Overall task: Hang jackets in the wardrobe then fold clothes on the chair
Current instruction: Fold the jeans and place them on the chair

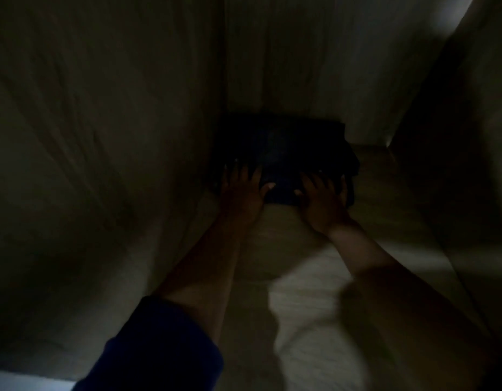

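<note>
A dark folded garment lies deep in a dim wardrobe compartment, pushed into the back left corner on the shelf. My left hand rests flat on its near left edge, fingers spread. On the near right edge my right hand lies flat too, fingers apart. Neither hand closes around the cloth. The picture is dark and blurred, so the garment's kind cannot be told.
The wardrobe's pale left side wall and back panel close the space in. A dark upright edge stands at the right. A lighter patch of shelf shows between my forearms.
</note>
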Tool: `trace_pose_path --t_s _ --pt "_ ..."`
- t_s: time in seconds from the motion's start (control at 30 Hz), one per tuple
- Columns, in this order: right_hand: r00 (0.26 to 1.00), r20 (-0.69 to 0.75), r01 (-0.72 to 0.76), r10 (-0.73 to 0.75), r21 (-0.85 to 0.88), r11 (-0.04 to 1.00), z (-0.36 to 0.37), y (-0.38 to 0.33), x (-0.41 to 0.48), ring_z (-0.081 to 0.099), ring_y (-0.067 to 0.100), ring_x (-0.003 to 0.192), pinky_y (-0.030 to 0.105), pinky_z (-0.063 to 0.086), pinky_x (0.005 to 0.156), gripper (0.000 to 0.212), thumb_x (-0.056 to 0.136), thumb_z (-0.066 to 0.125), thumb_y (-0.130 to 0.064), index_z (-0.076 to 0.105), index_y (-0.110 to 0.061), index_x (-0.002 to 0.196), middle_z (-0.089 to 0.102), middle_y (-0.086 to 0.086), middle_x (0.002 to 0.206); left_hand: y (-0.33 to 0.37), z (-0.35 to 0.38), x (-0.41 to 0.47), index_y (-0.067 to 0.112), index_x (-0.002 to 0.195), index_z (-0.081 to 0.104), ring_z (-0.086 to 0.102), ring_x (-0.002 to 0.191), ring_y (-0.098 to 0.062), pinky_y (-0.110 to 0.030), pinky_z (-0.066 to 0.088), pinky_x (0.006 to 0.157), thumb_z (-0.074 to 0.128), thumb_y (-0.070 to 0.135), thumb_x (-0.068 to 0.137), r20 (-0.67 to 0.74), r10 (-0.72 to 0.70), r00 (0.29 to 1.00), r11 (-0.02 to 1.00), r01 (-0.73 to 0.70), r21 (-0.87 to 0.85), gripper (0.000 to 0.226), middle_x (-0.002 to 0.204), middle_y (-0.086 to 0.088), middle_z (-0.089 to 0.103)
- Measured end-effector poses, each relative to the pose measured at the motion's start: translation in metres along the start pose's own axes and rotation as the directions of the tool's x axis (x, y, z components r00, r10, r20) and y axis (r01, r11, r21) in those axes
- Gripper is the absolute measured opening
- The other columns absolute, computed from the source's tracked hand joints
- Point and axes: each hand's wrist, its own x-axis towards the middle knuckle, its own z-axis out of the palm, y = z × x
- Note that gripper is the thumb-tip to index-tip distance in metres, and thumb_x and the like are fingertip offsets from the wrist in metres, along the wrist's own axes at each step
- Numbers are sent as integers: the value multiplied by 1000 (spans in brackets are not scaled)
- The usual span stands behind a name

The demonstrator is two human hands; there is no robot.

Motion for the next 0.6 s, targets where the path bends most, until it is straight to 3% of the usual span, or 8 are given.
trace_pose_path --t_s 0.13,0.23,0.27,0.33,0.47,0.6 --pt "998 51 -23 22 11 1000 -5 -5 -21 -3 19 147 46 -9 115 69 94 42 -8 4 -19 151 1 2 160 -4 3 -28 18 151 7 -3 146 -26 -45 -8 115 35 38 99 -25 35 999 999 -35 0 62 159 -12 4" --pt "999 48 -36 24 277 960 -5 -15 -63 9 28 146 39 16 117 72 86 44 6 14 -8 150 8 13 158 -7 -10 -67 15 151 5 -3 147 -23 -38 0 115 34 30 100 25 5 1000 999 -3 -54 61 159 -11 1" --pt "998 35 -52 42 340 939 -6 -19 -81 20 30 143 37 25 114 70 84 46 5 22 -6 148 17 14 156 -5 -18 -83 14 151 6 1 147 -22 -34 6 115 35 28 100 13 -20 1000 995 21 -97 60 159 -10 3" --pt "992 59 -122 108 343 931 -13 -31 -116 32 30 138 35 29 112 63 86 48 -2 28 -6 146 27 11 153 1 -36 -112 13 150 10 9 146 -20 -29 12 113 36 25 100 29 -71 997 984 75 -162 58 159 -8 8" --pt "982 106 -184 157 339 923 -58 -61 -179 24 20 142 28 22 113 53 96 40 -9 26 -11 147 24 5 155 14 -83 -172 17 151 13 12 145 -19 -27 15 113 33 34 101 87 -71 994 967 89 -238 56 159 -4 10" --pt "977 148 -203 157 389 899 -123 -96 -245 40 23 130 29 34 103 47 93 43 -7 39 -12 140 37 5 146 17 -149 -252 12 144 31 33 136 -28 -34 31 106 34 39 100 8 -43 999 961 44 -272 52 153 -10 27"
